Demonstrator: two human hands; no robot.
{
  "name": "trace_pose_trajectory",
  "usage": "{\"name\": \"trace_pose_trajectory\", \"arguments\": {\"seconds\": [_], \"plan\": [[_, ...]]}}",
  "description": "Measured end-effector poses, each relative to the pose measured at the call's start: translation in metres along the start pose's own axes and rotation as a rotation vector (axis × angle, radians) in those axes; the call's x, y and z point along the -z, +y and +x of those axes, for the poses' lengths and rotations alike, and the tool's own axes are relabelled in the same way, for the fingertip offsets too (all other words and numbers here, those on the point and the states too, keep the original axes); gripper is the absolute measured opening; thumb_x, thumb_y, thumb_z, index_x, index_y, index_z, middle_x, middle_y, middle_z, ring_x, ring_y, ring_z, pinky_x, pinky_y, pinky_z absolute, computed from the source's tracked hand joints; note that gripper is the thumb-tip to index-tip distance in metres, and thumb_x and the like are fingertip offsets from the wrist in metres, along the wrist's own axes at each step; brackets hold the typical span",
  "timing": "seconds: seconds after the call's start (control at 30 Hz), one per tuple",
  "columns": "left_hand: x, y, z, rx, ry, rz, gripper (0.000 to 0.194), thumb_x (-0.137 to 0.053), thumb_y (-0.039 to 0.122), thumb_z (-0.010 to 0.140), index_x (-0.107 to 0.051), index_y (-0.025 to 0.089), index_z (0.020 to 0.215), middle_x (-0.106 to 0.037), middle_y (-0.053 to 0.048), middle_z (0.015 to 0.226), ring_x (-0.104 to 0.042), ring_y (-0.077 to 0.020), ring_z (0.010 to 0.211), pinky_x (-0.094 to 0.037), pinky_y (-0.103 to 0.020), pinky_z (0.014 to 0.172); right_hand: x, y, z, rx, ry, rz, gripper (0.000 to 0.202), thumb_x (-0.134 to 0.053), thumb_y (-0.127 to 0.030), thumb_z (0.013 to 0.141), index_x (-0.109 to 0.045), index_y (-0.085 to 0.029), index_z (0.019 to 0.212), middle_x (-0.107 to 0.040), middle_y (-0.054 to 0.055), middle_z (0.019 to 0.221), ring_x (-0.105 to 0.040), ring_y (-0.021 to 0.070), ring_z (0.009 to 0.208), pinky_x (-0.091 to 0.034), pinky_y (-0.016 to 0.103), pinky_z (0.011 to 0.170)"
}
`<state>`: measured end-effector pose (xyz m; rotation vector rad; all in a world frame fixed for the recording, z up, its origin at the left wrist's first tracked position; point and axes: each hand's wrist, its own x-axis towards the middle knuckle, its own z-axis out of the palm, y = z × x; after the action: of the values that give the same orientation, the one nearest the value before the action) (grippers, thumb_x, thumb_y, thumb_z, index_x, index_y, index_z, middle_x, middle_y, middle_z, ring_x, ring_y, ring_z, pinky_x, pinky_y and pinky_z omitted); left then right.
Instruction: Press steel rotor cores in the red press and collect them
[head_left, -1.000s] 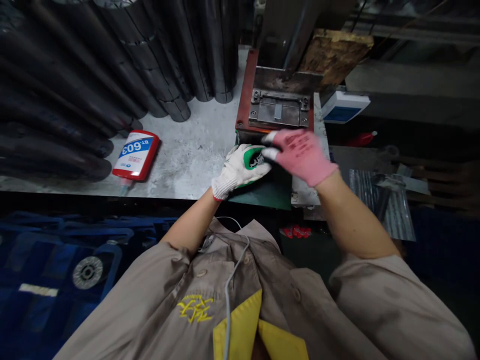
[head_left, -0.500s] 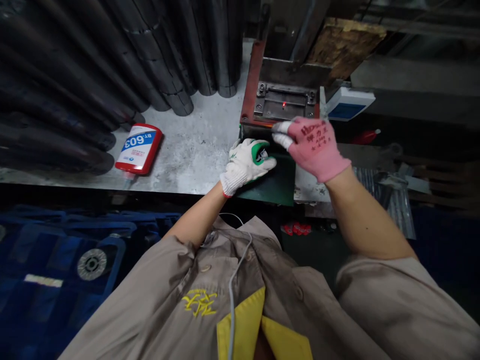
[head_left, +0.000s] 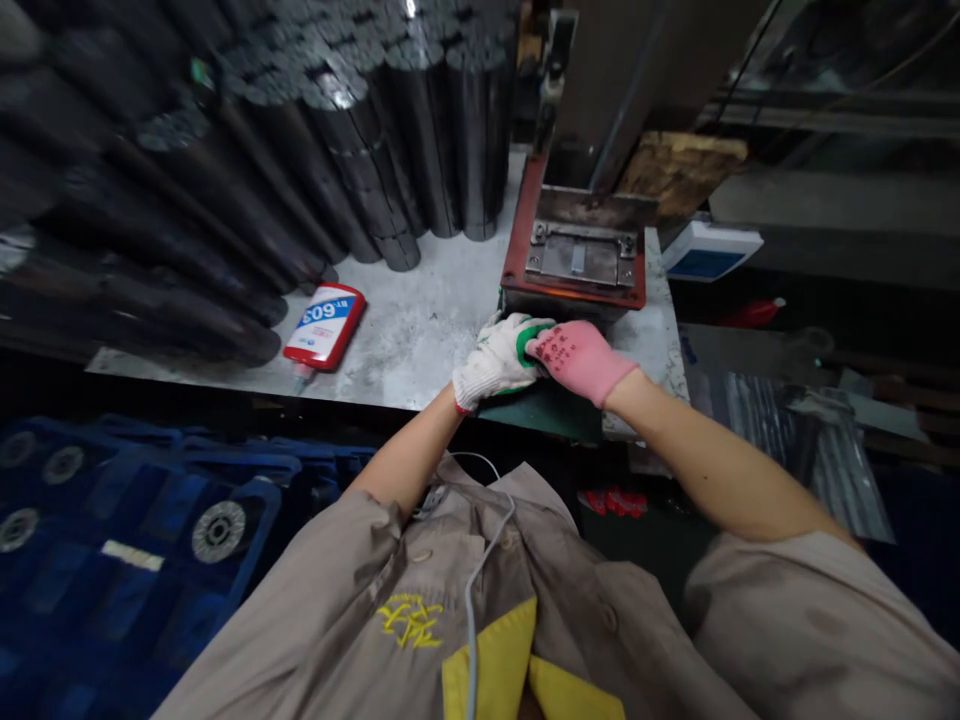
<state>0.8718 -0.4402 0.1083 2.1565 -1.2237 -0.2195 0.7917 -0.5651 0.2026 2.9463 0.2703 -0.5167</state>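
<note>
My left hand (head_left: 501, 358), in a white glove with a green palm, is closed just in front of the machine's red base (head_left: 517, 250); what lies inside its fingers is hidden. My right hand (head_left: 581, 360), in a pink glove, meets it, with its fingertips bunched at the left hand's green palm. Anything between those fingertips is too hidden to name. Behind both hands, a metal fixture plate (head_left: 581, 258) is bolted on the red base. A dark green sheet (head_left: 551, 412) shows under the hands.
A red bottle with a blue and white label (head_left: 325, 326) lies on the metal table (head_left: 405, 335). Dark cylindrical stacks (head_left: 360, 180) fill the back left. Blue crates (head_left: 135, 530) stand below left. A white device with a blue screen (head_left: 709, 250) is right of the machine.
My right hand has moved from the machine's front edge down to my left hand and now touches it. The view has shifted, and the red light spot on the fixture is gone.
</note>
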Motion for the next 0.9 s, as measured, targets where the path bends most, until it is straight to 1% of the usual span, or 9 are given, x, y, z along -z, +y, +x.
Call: {"name": "trace_pose_trajectory", "arguments": {"seconds": [0.13,0.23,0.3,0.4,0.53,0.67,0.73,0.83,0.9], "plan": [[0.003,0.002,0.003,0.039,-0.016,-0.044,0.069,-0.084,0.048,0.078,-0.065,0.024,0.141,-0.069,-0.01,0.141,-0.064,-0.0296,0.134,-0.043,-0.052,0.124,-0.034,0.03,-0.017,-0.2,0.285,0.344,0.031,-0.066,-0.032,0.096,-0.077,-0.016,0.122,-0.078,0.015,0.125,-0.073,0.0305,0.119,-0.054,0.042,0.102],[0.003,0.013,0.008,0.114,0.045,-0.076,0.043,-0.069,0.045,0.091,-0.073,0.025,0.129,-0.076,-0.007,0.128,-0.07,-0.0261,0.124,-0.051,-0.047,0.117,-0.064,0.049,-0.039,-0.355,0.519,0.781,0.039,-0.065,-0.043,0.092,-0.079,-0.023,0.122,-0.078,0.009,0.127,-0.072,0.0311,0.123,-0.053,0.047,0.111],[0.003,0.022,0.011,0.189,0.083,-0.048,0.039,-0.065,0.046,0.094,-0.076,0.025,0.124,-0.077,-0.007,0.124,-0.072,-0.0258,0.118,-0.054,-0.045,0.114,-0.08,0.051,-0.051,-0.438,0.615,0.983,0.041,-0.064,-0.051,0.088,-0.081,-0.027,0.117,-0.079,0.007,0.124,-0.072,0.0329,0.124,-0.054,0.05,0.112],[0.004,0.032,0.013,0.284,0.059,0.021,0.043,-0.069,0.048,0.09,-0.077,0.028,0.127,-0.076,-0.007,0.125,-0.072,-0.0279,0.118,-0.054,-0.045,0.114,-0.1,0.043,-0.058,-0.513,0.63,1.122,0.043,-0.064,-0.058,0.082,-0.083,-0.029,0.108,-0.08,0.008,0.122,-0.072,0.0368,0.123,-0.054,0.055,0.112],[0.001,0.034,0.008,0.263,0.053,0.102,0.045,-0.064,0.05,0.093,-0.075,0.029,0.131,-0.074,-0.007,0.129,-0.07,-0.0292,0.121,-0.05,-0.047,0.118,-0.117,0.03,-0.059,-0.521,0.639,1.155,0.043,-0.065,-0.062,0.079,-0.084,-0.032,0.103,-0.08,0.008,0.121,-0.071,0.0394,0.123,-0.052,0.06,0.114],[-0.002,0.03,-0.002,0.167,0.029,0.199,0.074,-0.076,0.059,0.083,-0.062,0.028,0.149,-0.067,-0.011,0.136,-0.066,-0.0368,0.125,-0.05,-0.054,0.116,-0.127,0.026,-0.065,-0.527,0.62,1.152,0.038,-0.067,-0.062,0.078,-0.083,-0.034,0.098,-0.08,0.006,0.121,-0.071,0.0398,0.125,-0.05,0.061,0.116],[-0.002,0.029,-0.004,0.167,0.009,0.216,0.081,-0.083,0.053,0.079,-0.058,0.029,0.153,-0.062,-0.013,0.142,-0.063,-0.0409,0.127,-0.052,-0.057,0.112,-0.131,0.024,-0.068,-0.519,0.598,1.154,0.042,-0.067,-0.064,0.077,-0.083,-0.031,0.098,-0.081,0.008,0.119,-0.071,0.041,0.124,-0.049,0.063,0.116],[-0.002,0.03,-0.003,0.228,0.06,0.027,0.071,-0.085,0.036,0.077,-0.065,0.026,0.144,-0.062,-0.014,0.142,-0.063,-0.0394,0.127,-0.054,-0.055,0.111,-0.131,0.017,-0.066,-0.476,0.563,1.141,0.052,-0.066,-0.066,0.078,-0.081,-0.028,0.11,-0.079,0.011,0.121,-0.071,0.0404,0.122,-0.049,0.063,0.116],[-0.003,0.035,-0.003,0.271,0.159,-0.361,0.061,-0.083,0.033,0.079,-0.069,0.022,0.137,-0.068,-0.013,0.133,-0.067,-0.0336,0.123,-0.054,-0.051,0.113,-0.126,0.01,-0.059,-0.435,0.615,1.057,0.063,-0.068,-0.067,0.079,-0.076,-0.025,0.126,-0.073,0.014,0.135,-0.066,0.0398,0.132,-0.046,0.062,0.12]]}}
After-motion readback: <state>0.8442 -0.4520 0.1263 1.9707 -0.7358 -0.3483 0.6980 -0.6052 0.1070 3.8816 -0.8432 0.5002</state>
